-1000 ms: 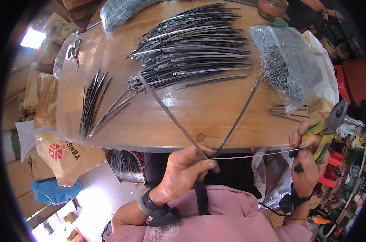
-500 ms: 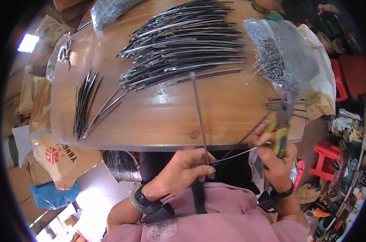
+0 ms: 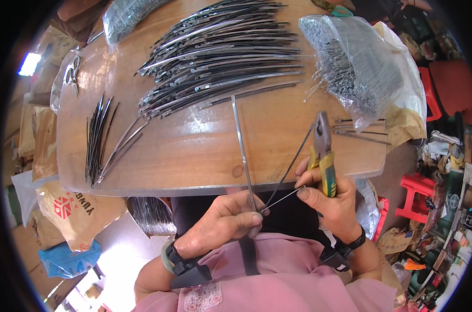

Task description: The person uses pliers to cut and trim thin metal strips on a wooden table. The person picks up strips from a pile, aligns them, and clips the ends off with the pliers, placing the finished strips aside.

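Note:
My left hand (image 3: 228,216) is closed at the table's near edge, pinching a flat metal strip (image 3: 240,145) between thumb and fingers. The strip stands out over the wooden tabletop. From the same pinch a darker thin strip (image 3: 294,162) slants up to the right. A thin wire (image 3: 281,199) runs from my left fingertips to the thumb and finger of my right hand (image 3: 333,202). That hand also holds pliers (image 3: 322,136) with yellow-green handles, jaws pointing away from me; whether the jaws are fully closed is hard to see.
A large pile of dark metal strips (image 3: 220,65) covers the table's far middle. Smaller bundles (image 3: 98,143) lie at the left, near scissors (image 3: 72,74). A clear bag of metal wire pieces (image 3: 358,73) sits at the right, with several loose strips (image 3: 360,132). A red stool (image 3: 419,197) stands beyond.
My right hand has moved left, closer to my left hand, bringing the pliers along. The wire between the hands spans a shorter gap. The whole view has shifted slightly.

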Available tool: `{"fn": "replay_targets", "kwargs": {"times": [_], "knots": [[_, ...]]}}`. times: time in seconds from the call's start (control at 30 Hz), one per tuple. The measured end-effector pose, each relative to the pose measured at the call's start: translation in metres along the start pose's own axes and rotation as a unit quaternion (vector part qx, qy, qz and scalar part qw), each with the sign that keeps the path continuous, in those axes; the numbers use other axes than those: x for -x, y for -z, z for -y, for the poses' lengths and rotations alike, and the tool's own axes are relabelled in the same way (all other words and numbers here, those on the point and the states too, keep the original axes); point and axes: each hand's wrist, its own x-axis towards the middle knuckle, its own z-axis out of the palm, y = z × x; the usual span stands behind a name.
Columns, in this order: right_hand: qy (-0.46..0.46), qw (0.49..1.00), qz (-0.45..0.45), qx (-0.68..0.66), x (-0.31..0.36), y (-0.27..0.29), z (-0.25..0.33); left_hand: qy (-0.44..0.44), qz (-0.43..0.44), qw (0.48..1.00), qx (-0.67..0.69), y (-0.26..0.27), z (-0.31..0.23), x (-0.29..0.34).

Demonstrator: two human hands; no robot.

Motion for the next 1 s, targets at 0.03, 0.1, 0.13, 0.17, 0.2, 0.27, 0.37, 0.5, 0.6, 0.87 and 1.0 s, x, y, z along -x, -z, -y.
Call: {"fn": "replay_targets", "kwargs": {"times": [0.03,0.1,0.13,0.17,0.2,0.27,0.37,0.5,0.6,0.87,1.0], "knots": [[-0.026,1.000,0.006,-0.015,-0.001,0.004,0.001,-0.004,0.002,1.000,0.005,0.000,0.001,0.001],[-0.041,0.999,0.010,-0.015,-0.003,0.008,0.001,-0.005,-0.001,1.000,0.002,-0.001,0.001,0.002],[-0.056,0.998,0.015,-0.015,-0.004,0.010,0.001,-0.007,-0.004,1.000,-0.002,-0.001,0.001,0.003],[-0.056,0.998,0.015,-0.015,-0.005,0.012,0.000,-0.006,-0.003,1.000,-0.002,0.000,0.002,0.003],[-0.012,0.998,0.037,0.040,-0.006,0.014,-0.001,-0.011,-0.003,1.000,-0.012,0.001,0.003,0.002],[0.032,0.993,0.059,0.094,-0.009,0.015,0.003,-0.014,-0.002,1.000,-0.023,0.001,0.003,0.002],[0.131,0.954,0.087,0.256,-0.013,0.012,0.018,-0.007,0.002,0.999,-0.034,-0.002,0.000,0.003],[0.158,0.923,0.070,0.343,-0.015,0.011,0.027,0.033,-0.007,0.996,-0.078,-0.003,-0.008,0.003],[0.264,0.845,0.111,0.453,-0.032,0.016,0.037,0.045,-0.017,0.994,-0.097,-0.004,-0.008,0.004],[0.291,0.829,0.152,0.453,-0.036,0.013,0.029,0.020,-0.028,0.981,-0.190,-0.004,-0.010,0.012],[0.303,0.847,0.147,0.412,-0.035,0.005,0.034,-0.122,0.046,0.962,-0.240,0.024,-0.030,0.011]]}}
